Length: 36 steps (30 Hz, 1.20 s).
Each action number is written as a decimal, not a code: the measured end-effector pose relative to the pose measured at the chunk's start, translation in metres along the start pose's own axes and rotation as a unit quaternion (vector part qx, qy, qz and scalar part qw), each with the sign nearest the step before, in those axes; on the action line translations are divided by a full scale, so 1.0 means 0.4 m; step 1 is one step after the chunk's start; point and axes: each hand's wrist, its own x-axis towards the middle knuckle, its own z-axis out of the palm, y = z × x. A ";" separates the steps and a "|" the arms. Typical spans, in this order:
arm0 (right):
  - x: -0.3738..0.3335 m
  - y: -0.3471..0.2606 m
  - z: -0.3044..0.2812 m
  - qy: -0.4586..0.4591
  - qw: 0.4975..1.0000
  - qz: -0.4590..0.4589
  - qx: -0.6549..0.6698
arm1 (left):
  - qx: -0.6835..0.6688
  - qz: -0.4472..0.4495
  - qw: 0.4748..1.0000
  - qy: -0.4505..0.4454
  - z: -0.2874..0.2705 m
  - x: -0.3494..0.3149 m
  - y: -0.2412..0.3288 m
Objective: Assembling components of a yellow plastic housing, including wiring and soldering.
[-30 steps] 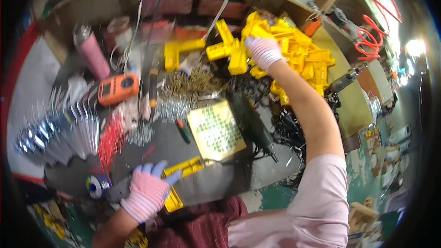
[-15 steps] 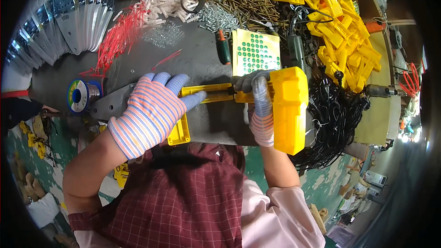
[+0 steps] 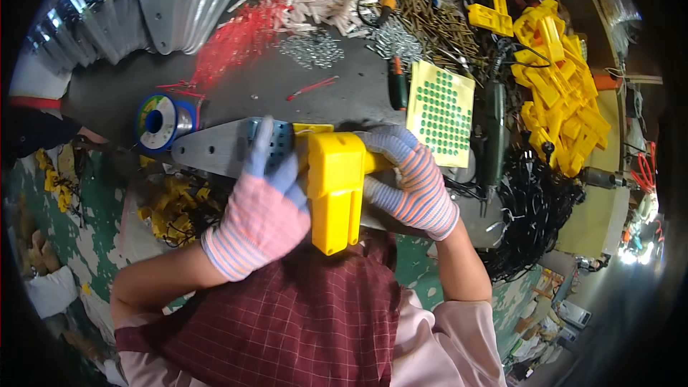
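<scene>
A yellow plastic T-shaped housing (image 3: 337, 183) hangs over the table's front edge, its blocky end toward me. My right hand (image 3: 412, 175), in a striped knit glove, is closed round its handle part from the right. Just left of the housing is my left hand (image 3: 265, 211), gloved too and slightly blurred, its index finger stretched out and fingers apart. Those fingertips pass over the perforated end of a grey tapered metal plate (image 3: 215, 147). Whether they touch plate or housing I cannot tell. Another yellow piece (image 3: 315, 128) shows partly behind the housing.
A solder reel (image 3: 166, 123) stands by the plate's left tip. Beyond lie red wires (image 3: 240, 39), white sleeves, screws, a screwdriver (image 3: 397, 84) and a green-dot sticker sheet (image 3: 441, 111). Yellow parts (image 3: 562, 89) and black cables (image 3: 534, 208) are heaped at right.
The yellow housing has moved left and turned, its blocky end now between my hands. My right hand came left with it. My left hand has left the yellow channel piece, its fingers now spread.
</scene>
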 end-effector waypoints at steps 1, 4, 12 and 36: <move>0.007 -0.005 0.005 0.016 1.000 0.001 -0.015 | 0.011 0.043 0.998 -0.043 -0.010 -0.058 0.000; 0.026 -0.017 0.019 0.031 0.999 -0.001 -0.045 | -0.135 0.060 0.989 0.019 -0.034 -0.123 0.000; 0.043 -0.028 0.023 -0.021 0.990 0.064 -0.121 | -0.066 0.036 0.989 0.126 0.005 -0.070 -0.049; 0.091 -0.022 0.093 -0.076 0.872 0.013 -0.484 | -0.027 0.055 0.998 0.004 0.025 -0.040 -0.041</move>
